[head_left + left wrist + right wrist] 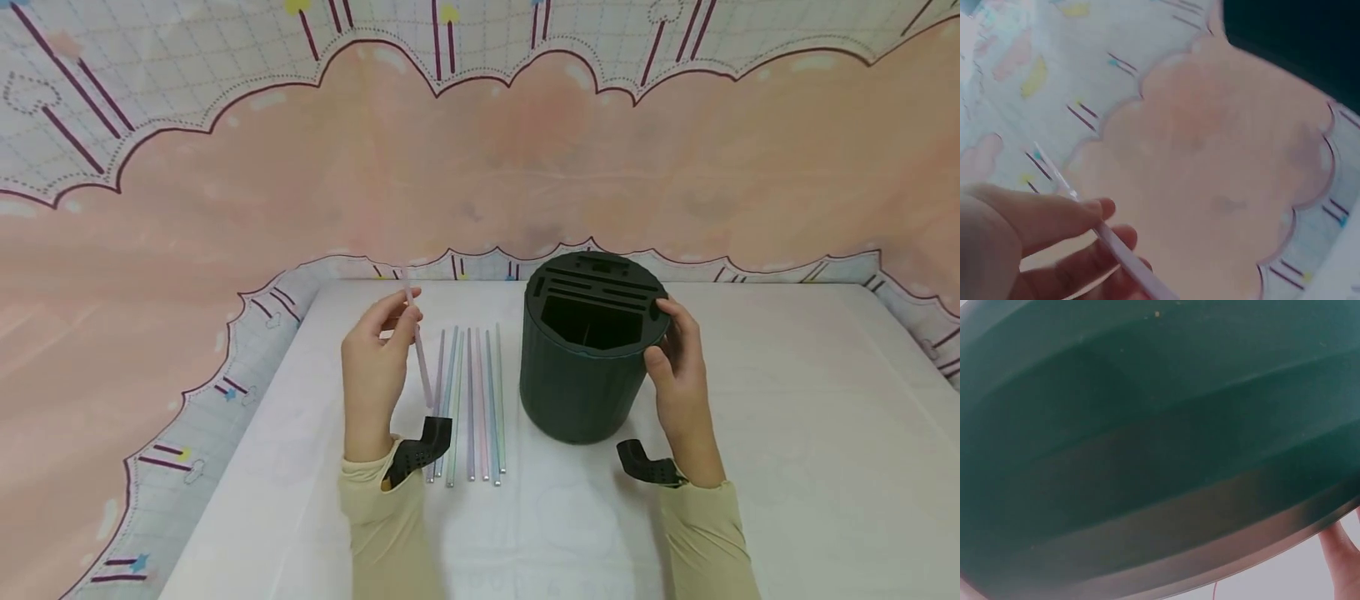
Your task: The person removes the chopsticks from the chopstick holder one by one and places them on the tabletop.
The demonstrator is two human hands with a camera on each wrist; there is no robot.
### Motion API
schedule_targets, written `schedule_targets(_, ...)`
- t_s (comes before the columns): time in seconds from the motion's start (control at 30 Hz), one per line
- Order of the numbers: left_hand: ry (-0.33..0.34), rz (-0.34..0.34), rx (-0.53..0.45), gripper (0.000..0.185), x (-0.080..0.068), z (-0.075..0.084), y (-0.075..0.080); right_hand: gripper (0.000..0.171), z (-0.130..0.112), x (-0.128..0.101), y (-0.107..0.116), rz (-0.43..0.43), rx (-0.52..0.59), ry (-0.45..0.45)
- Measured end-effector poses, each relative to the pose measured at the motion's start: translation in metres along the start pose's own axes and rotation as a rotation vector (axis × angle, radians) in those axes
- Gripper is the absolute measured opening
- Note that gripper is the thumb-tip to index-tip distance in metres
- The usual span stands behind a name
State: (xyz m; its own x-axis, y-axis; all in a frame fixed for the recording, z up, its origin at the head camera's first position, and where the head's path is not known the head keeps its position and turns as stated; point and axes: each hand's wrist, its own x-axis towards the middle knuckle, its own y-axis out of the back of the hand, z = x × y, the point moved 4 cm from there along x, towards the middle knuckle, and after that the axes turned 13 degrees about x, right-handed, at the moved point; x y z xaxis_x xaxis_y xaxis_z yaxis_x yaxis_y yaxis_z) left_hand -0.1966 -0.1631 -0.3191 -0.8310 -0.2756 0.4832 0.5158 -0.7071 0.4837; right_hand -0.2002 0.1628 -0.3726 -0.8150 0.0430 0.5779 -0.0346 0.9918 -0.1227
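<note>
My left hand (378,350) pinches a slim, pale pink straw-like stick (422,367) between thumb and fingers. Slanted, its upper end rises above the fingertips; the left wrist view shows the stick (1125,256) crossing the fingers. My right hand (681,383) grips the right side of a dark green round container (577,392), fingers near the rim and thumb on the wall. Its top has a wide opening and several narrow slots. In the right wrist view the green wall (1147,456) fills most of the frame. Several pastel sticks (471,400) lie side by side between the hands.
A white tabletop (810,433) spreads under everything. Behind it hangs a peach-coloured cloth (480,175) with scalloped edges, which also runs along the table's sides. Each wrist carries a small black camera mount (426,450).
</note>
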Motion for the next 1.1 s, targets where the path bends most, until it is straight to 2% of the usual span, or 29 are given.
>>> schedule_targets(0.13, 0.097, -0.066, 0.276, 0.024, 0.004, -0.024, -0.017, 0.053, -0.001, -0.001, 0.001, 0.004, 0.011, -0.016)
schedule_targets(0.27, 0.189, -0.194, 0.478, 0.028, 0.004, -0.043, -0.03, 0.052, -0.002, 0.0, 0.0, 0.002, 0.056, -0.015)
schedule_targets(0.4, 0.265, -0.301, 0.505, 0.031, 0.004, -0.063, -0.042, 0.051, -0.002, 0.002, 0.0, -0.006, 0.063, -0.011)
schedule_targets(0.53, 0.312, -0.38, 0.508, 0.034, -0.001, -0.083, -0.053, 0.051, -0.001, 0.001, -0.002, -0.012, 0.055, -0.024)
schedule_targets(0.7, 0.344, -0.421, 0.502, 0.033, -0.008, -0.102, -0.062, 0.052, 0.0, 0.002, -0.004, -0.025, 0.051, -0.024)
schedule_targets(0.93, 0.334, -0.481, 0.562, 0.033, -0.012, -0.111, -0.074, 0.051, -0.001, 0.0, -0.003, -0.006, -0.002, -0.028)
schedule_targets(1.1, 0.324, -0.498, 0.588, 0.034, -0.009, -0.11, -0.072, 0.048, -0.015, 0.003, -0.008, 0.003, -0.032, 0.005)
